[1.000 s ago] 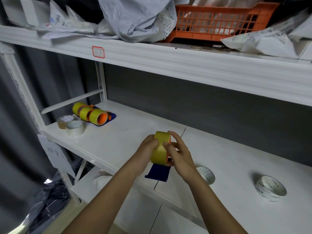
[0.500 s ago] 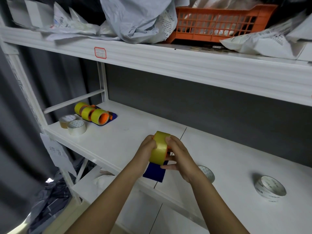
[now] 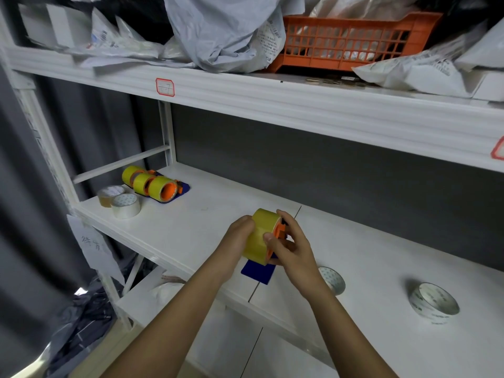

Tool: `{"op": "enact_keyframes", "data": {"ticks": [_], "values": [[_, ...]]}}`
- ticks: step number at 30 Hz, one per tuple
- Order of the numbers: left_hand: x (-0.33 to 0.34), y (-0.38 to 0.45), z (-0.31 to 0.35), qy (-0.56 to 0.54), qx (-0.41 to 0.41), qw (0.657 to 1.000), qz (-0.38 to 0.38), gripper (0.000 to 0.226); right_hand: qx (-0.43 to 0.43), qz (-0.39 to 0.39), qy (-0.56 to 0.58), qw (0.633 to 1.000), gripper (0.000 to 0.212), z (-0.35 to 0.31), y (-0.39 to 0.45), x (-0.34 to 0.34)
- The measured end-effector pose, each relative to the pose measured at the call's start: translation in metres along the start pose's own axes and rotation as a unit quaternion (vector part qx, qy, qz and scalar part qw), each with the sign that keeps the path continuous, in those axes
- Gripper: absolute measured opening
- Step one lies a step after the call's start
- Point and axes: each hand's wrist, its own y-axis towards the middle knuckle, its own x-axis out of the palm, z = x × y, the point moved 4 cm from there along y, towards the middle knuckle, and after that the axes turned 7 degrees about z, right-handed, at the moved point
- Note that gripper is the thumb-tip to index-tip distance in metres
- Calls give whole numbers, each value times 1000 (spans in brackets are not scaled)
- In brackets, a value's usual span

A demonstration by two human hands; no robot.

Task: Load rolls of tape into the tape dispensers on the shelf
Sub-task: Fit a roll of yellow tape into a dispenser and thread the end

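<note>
My left hand (image 3: 240,236) and right hand (image 3: 290,245) both grip the yellow tape roll (image 3: 260,237), fingers curled, seated on the blue dispenser (image 3: 257,272) above the shelf (image 3: 191,222).

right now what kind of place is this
Probably a parcel packing or storage room: white shelving piled with mailer bags, an orange crate, and tape rolls in dispensers.

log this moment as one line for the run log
step: seating roll | left hand: holds yellow tape roll | right hand: grips blue dispenser | loaded dispensers: back left
</note>
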Motion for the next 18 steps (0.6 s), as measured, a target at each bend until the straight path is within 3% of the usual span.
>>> {"op": "enact_keyframes", "data": {"ticks": [6,13,15,18], "values": [[1,-7,-1,13,13,1000,9,18,14,13,-3,1000,49,-3,-3,-1],[6,-13,-7,-5,49,999,-7,24,91,20,3,996,12,-8,-4,-2],[8,-17,-9,5,65,998,-12,32,129,20,0,991,21,-8,-3,-2],[9,-19,-9,27,81,996,-7,36,225,-27,27,974,52,-10,-3,0]]}}
